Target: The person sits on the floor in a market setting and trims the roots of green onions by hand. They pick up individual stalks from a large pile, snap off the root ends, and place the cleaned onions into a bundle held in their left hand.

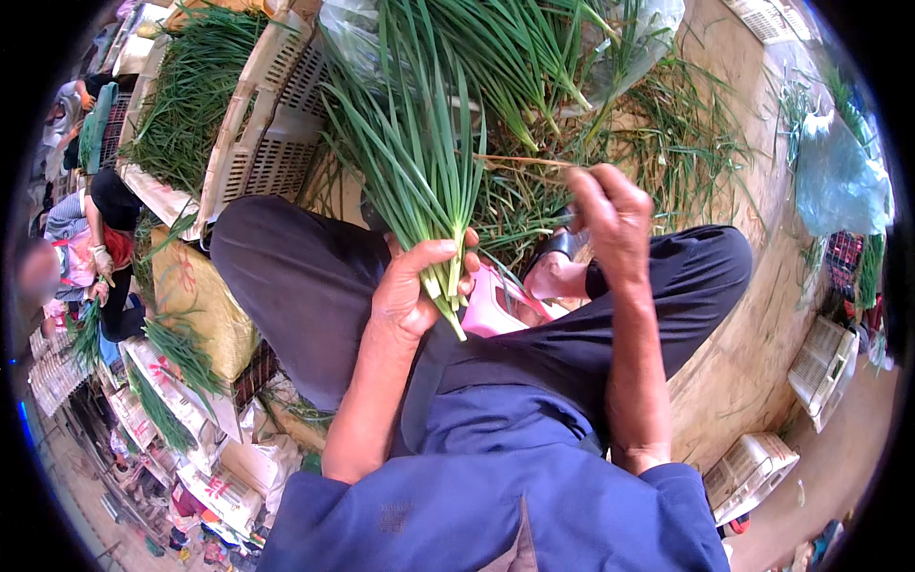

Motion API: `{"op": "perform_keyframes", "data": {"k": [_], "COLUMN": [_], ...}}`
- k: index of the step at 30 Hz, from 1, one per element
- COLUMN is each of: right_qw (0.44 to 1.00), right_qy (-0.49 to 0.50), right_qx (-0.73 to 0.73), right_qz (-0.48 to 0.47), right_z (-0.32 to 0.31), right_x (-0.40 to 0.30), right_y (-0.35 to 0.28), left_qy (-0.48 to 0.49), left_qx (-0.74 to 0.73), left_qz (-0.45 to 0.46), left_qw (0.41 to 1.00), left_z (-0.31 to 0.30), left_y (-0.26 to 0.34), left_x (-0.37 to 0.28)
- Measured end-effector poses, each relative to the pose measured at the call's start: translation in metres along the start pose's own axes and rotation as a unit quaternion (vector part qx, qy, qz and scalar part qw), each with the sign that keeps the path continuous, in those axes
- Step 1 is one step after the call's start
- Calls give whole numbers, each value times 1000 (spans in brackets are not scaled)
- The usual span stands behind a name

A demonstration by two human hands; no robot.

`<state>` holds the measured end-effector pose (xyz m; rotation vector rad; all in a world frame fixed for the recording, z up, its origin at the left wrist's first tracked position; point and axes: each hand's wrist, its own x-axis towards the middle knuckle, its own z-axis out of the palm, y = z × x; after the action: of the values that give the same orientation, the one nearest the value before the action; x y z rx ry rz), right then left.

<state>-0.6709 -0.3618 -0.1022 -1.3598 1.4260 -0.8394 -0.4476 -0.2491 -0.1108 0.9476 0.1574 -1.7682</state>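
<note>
A bunch of garlic chives (429, 171) rests in my left hand (411, 286), gripped near the pale stem ends. Its long flat leaves fan up and away from me, and the cut ends point down toward my lap. To the right, my right hand (613, 207) pinches one end of a thin brownish strand (532, 159), seemingly a withered leaf. That strand stretches level across to the edge of the bunch; whether it is still attached there I cannot tell. Beyond the bunch, more garlic chives (500, 64) lie on a clear plastic sheet (650, 43).
Loose leaf scraps (686, 143) litter the floor ahead. A plastic crate (264, 129) full of greens stands at the left, near a yellow sack (200, 300). Something pink (490, 307) sits between my legs. Another person (93, 243) handles greens at far left. White crates (750, 472) stand at right.
</note>
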Motion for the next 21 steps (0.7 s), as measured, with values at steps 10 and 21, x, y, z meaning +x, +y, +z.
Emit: {"op": "perform_keyframes", "data": {"k": [10, 21], "right_qw": [807, 916], "right_qy": [134, -61], "right_qx": [-572, -365], "right_qz": [61, -155], "right_z": [-222, -61], "right_x": [74, 46], "right_y": [30, -9], "left_qy": [-4, -29], "left_qx": [-1, 102], "left_qz": [7, 110], "left_qw": [1000, 988], "left_z": [3, 20], "left_y": [12, 36], "left_x": [-13, -51]}}
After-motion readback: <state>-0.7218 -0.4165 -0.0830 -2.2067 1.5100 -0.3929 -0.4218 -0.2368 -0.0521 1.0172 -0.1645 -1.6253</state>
